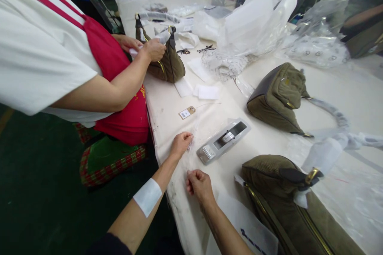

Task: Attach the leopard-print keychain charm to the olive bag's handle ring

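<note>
My left hand (180, 144) is closed in a pinch at the near edge of the table. Something thin and clear or whitish shows at its fingertips, too small to name. My right hand (200, 185) is closed a little nearer to me, thumb against fingers; what it holds, if anything, is hidden. Just right of both hands lies a grey tape dispenser (211, 149). Beyond my left hand rests a brown tag (187, 112) with a white label and a thin string. A white patch (148, 198) sticks to my left forearm. An olive bag (269, 173) with gold zips stands to the right of my right hand.
At left, a co-worker in a red apron (101, 51) handles another olive bag (172, 63). A third bag (277, 99) lies at right on the white table (230, 105). Crumpled clear plastic and white sheets (248, 20) pile up at the back. A green cushioned seat (104, 161) stands below left.
</note>
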Demonstrator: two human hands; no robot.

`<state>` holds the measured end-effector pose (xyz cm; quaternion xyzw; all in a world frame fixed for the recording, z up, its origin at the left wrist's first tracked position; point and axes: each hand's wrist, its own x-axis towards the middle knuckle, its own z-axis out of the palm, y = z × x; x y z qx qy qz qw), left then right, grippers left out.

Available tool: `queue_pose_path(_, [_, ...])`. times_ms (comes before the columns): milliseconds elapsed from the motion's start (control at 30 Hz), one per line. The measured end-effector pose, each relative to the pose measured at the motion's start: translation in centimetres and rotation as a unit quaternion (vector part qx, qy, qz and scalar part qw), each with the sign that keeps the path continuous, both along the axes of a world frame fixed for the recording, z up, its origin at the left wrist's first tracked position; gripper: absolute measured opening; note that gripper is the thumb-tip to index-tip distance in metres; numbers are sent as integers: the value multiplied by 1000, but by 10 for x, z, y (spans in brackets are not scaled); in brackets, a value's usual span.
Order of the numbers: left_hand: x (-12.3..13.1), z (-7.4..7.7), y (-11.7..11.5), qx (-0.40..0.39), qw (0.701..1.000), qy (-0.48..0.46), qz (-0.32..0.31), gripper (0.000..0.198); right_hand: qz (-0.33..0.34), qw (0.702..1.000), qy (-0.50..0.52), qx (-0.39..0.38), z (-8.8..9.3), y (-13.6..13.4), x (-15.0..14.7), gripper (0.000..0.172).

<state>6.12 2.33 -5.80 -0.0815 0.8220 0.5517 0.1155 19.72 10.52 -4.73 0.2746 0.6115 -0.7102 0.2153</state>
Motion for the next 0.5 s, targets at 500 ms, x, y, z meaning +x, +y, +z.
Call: queue_pose_path(500, [-22, 5, 52, -75, 993, 89, 20, 15, -15, 999, -21, -21, 37, 34, 50, 24])
